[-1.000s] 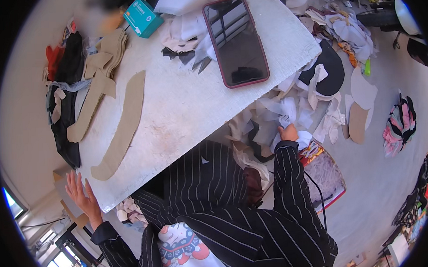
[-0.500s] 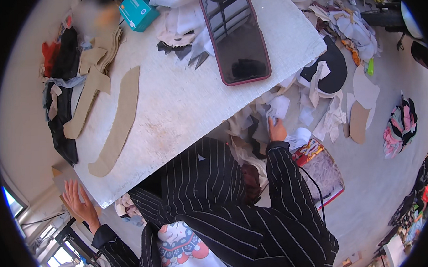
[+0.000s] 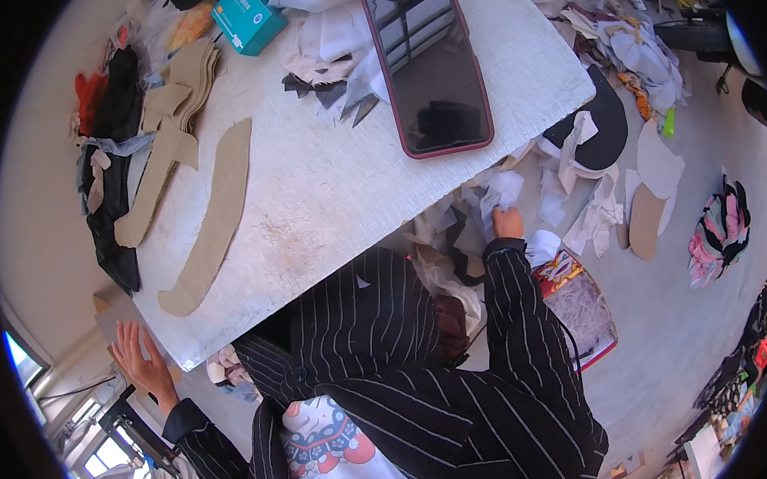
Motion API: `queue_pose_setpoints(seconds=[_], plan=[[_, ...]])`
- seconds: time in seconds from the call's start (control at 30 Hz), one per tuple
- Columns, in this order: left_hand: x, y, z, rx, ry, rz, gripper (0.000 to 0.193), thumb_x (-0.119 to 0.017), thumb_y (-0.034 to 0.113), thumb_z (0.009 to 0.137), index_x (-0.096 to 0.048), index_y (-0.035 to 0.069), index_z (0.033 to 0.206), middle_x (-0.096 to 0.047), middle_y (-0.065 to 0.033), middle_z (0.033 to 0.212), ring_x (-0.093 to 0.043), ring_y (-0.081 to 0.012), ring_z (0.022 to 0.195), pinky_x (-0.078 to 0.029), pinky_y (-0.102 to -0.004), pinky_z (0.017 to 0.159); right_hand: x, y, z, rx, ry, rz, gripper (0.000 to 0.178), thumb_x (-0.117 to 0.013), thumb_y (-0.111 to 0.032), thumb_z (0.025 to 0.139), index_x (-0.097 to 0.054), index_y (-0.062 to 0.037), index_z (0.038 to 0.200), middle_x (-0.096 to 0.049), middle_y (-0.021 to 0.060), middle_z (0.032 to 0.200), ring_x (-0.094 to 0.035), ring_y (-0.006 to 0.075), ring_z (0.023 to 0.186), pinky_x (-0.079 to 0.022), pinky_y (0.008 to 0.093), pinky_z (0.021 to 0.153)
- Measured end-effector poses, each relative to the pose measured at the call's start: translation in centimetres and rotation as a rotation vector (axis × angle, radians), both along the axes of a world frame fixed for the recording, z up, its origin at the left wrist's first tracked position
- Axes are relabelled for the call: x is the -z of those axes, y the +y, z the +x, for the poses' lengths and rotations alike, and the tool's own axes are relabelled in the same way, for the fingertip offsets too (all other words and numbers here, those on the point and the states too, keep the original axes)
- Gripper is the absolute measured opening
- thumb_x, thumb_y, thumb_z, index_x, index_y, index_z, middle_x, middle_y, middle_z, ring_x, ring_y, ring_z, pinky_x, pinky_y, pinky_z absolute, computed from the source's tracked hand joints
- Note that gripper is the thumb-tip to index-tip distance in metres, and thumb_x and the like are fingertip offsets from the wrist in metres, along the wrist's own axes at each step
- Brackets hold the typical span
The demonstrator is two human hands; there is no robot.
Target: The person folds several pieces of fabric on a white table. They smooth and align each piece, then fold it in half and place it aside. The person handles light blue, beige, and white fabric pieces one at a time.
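Right hand, right of centre: crumpled white material is grasped. Left hand, lower left: outspread beside whitish flat tabletop.

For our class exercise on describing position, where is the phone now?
In the head view, the phone lies at the top, just right of centre, on the table near its edge, with light and dark scraps to its left.

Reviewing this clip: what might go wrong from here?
1. The phone lies near the table edge, so a bump could knock it off.
2. The right hand is at a white scrap among loose pieces; a tug might drag neighbouring scraps along.
3. The black cord hangs close to the right sleeve and might snag.
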State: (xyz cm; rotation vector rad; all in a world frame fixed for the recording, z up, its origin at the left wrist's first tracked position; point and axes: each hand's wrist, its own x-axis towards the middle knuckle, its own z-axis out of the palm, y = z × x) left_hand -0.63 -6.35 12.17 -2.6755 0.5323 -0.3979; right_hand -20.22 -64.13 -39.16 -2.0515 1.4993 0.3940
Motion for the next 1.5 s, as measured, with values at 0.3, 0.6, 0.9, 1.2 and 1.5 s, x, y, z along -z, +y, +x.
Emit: queue_pose_setpoints(seconds=[0.3,0.6,0.9,1.2,1.5], plan=[[-0.4,-0.1,0.6,-0.041,-0.019,-0.003,0.024,-0.06,0.008,0.092,-0.066,0.008,0.115,-0.065,-0.0081,0.122,-0.054,-0.0257,0.125,-0.03,-0.0463,0.112,4.7,-3.1,-5.6,0.433,-0.478,0.016,0.038,-0.055,-0.03,0.08,-0.062,0.0045,0.066,-0.064,0.023,0.073,-0.059,0.0369,0.062,-0.045,0.0454,0.061],[0.3,1.0,1.7,-0.005,-0.051,-0.042,0.024,-0.059,0.008,0.092,-0.066,0.007,0.115,-0.066,-0.0094,0.12,-0.058,-0.0258,0.12,-0.035,-0.0455,0.108,-3.2,-6.0,-11.4,1.021,-0.848,0.096,0.032,-0.058,-0.022,0.083,-0.064,-0.0004,0.106,-0.065,0.0103,0.097,-0.065,0.0233,0.084,-0.054,0.0338,0.066],[1.8,0.3,3.7,0.168,-0.097,-0.231,0.024,-0.06,0.002,0.092,-0.067,0.006,0.115,-0.068,-0.0089,0.115,-0.063,-0.0259,0.112,-0.041,-0.0434,0.104,-18.1,-7.6,-15.3,0.933,-1.043,-0.276,0.031,-0.054,-0.015,0.087,-0.059,0.0014,0.113,-0.062,0.0113,0.102,-0.062,0.0239,0.091,-0.052,0.0356,0.079],[2.1,-6.4,3.0,0.287,0.016,-0.711,0.022,-0.059,-0.001,0.092,-0.065,-0.001,0.113,-0.069,-0.0129,0.111,-0.064,-0.0234,0.108,-0.046,-0.036,0.098,-37.5,-5.0,-7.2,0.331,-1.223,-0.192,0.029,-0.055,-0.006,0.09,-0.058,0.0034,0.117,-0.063,0.0045,0.103,-0.057,0.0094,0.091,-0.045,0.0245,0.082],[4.1,-21.9,-2.1,0.275,1.504,-1.425,0.05,-0.068,0.018,0.085,-0.056,0.004,0.131,-0.06,-0.0083,0.129,-0.056,-0.019,0.118,-0.044,-0.0366,0.099,-48.2,7.1,6.4,-0.318,-1.177,0.607,0.047,-0.057,-0.003,0.09,-0.047,0.0032,0.136,-0.064,0.0056,0.11,-0.061,0.0089,0.092,-0.048,0.0238,0.081]])
